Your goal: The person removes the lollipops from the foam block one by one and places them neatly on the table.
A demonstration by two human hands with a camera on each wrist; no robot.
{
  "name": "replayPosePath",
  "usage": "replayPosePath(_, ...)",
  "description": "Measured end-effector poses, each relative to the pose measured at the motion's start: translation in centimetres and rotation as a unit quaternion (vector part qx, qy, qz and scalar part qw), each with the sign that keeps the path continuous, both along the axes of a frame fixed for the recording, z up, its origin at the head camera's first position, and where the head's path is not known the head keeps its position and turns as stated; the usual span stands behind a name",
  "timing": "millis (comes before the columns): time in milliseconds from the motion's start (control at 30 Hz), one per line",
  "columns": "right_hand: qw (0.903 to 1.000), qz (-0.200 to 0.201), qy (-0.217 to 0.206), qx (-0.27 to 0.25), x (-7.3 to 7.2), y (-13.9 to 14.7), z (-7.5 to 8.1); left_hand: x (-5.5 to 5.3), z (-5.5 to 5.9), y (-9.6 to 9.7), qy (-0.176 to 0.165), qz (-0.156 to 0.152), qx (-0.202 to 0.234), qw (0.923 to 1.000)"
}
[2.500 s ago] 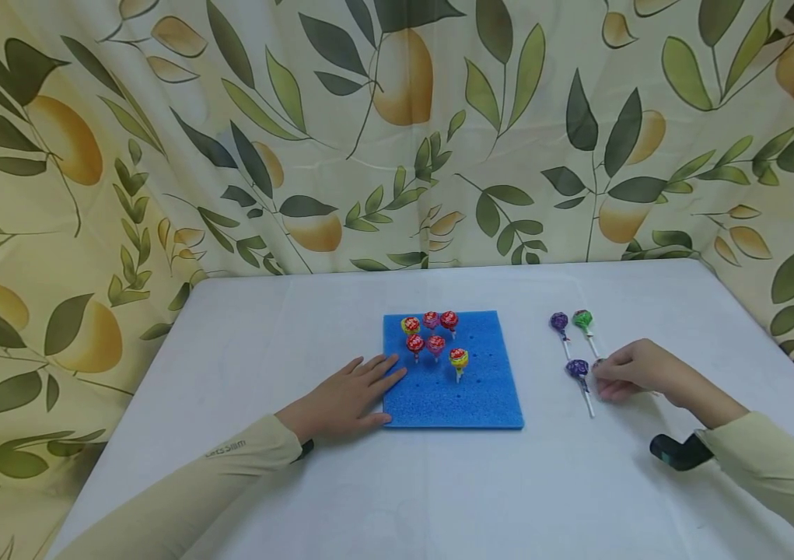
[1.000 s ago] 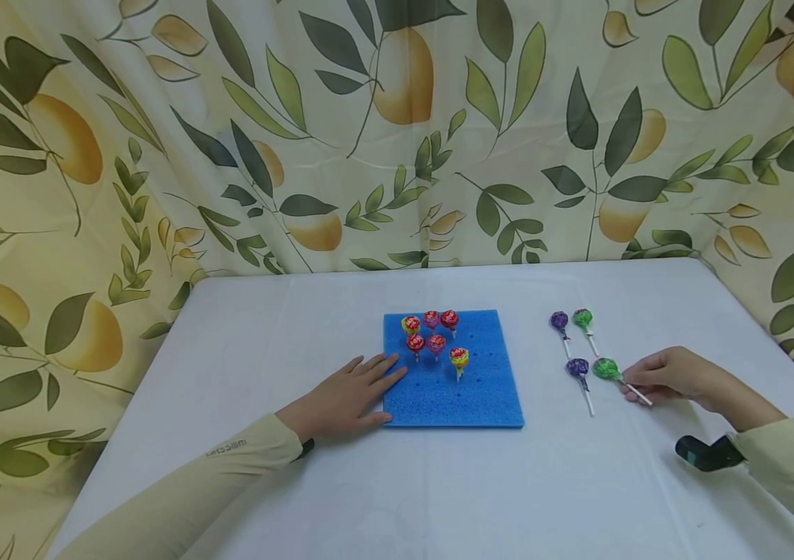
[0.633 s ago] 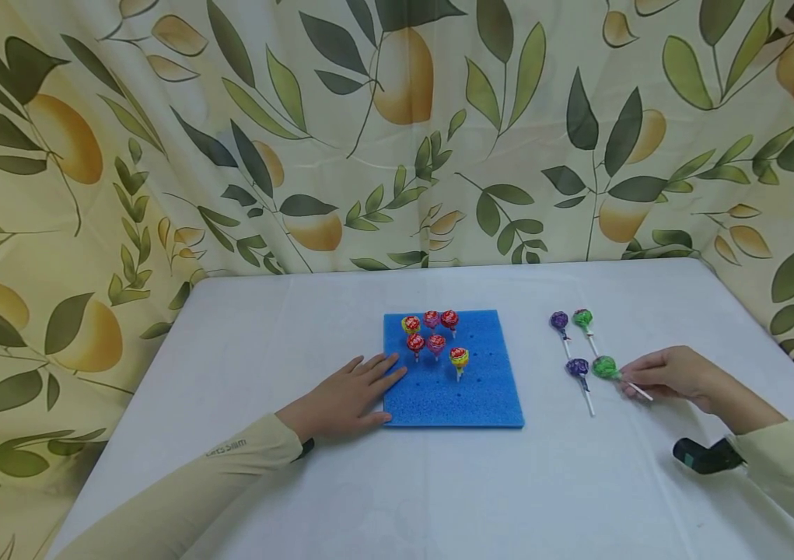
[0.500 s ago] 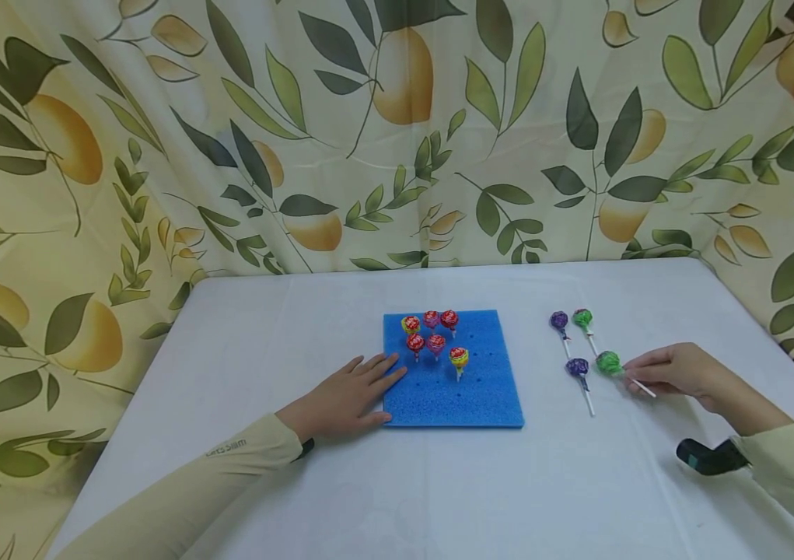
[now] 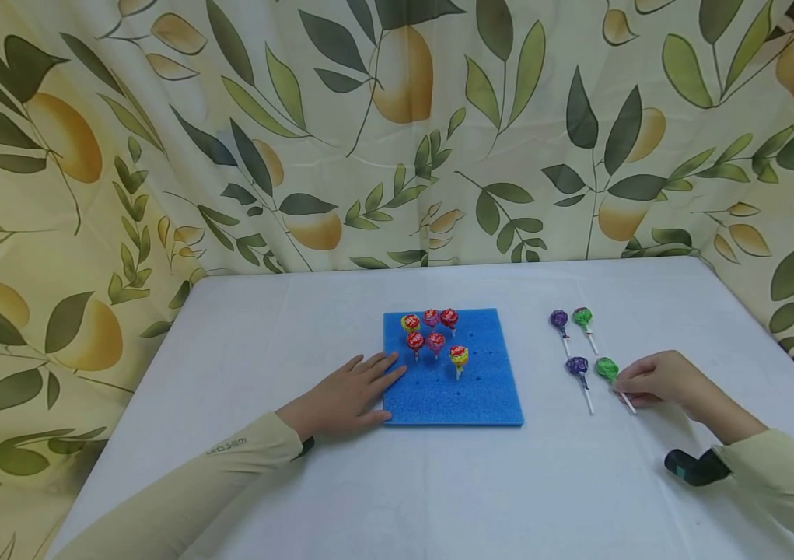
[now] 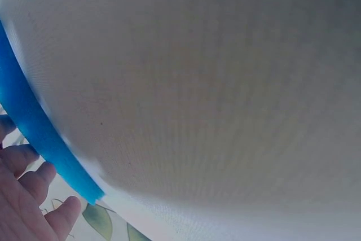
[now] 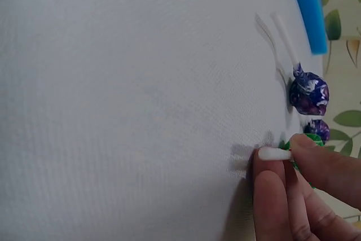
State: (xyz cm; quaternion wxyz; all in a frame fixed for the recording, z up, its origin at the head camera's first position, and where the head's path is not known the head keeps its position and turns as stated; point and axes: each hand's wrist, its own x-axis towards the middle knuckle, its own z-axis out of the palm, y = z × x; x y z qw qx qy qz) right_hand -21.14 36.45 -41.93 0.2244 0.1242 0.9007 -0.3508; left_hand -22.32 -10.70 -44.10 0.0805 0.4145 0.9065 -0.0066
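Note:
My right hand (image 5: 662,379) pinches the white stick of a green-wrapped lollipop (image 5: 606,369) at the right of the table. In the right wrist view, thumb and fingers close on that stick (image 7: 274,154), and the green head is mostly hidden behind them. Just left of it lies a purple lollipop (image 5: 578,366); behind are another purple lollipop (image 5: 559,319) and a green one (image 5: 582,316). My left hand (image 5: 344,397) rests with spread fingers on the left edge of a blue foam board (image 5: 480,397). Several red and yellow lollipops (image 5: 435,342) stand upright in the board.
A white cloth covers the table (image 5: 438,498). Behind it hangs a curtain (image 5: 369,194) printed with leaves and fruit. Small holes dot the foam's surface. A black wrist device (image 5: 696,468) sits below the right sleeve.
My right hand, over the front green lollipop at first, drew back right with its stick pinched, then came slightly left again, turning the stick steeper. The left hand stayed still.

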Motion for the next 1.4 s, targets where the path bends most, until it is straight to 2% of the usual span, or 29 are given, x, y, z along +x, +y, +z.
replayPosePath(100, 0.9999, -0.006, -0.009, -0.004, 0.0, -0.4, 0.0, 0.0, 0.3, 0.0, -0.004, -0.003, 0.011, 0.9999)
replayPosePath(333, 0.9999, -0.011, -0.007, 0.003, -0.2, -0.9, 0.2, 0.0, 0.3, 0.0, 0.001, -0.006, 0.009, 0.9999)
replayPosePath(1100, 0.9992, 0.014, -0.037, 0.006, -0.6, 0.0, 0.6, -0.1, -0.1, 0.0, 0.006, -0.004, 0.005, 1.0000)
replayPosePath(1400, 0.9978, 0.048, -0.045, -0.003, -0.6, 0.8, 1.3, -0.2, -0.2, 0.0, 0.009, -0.004, 0.001, 1.0000)
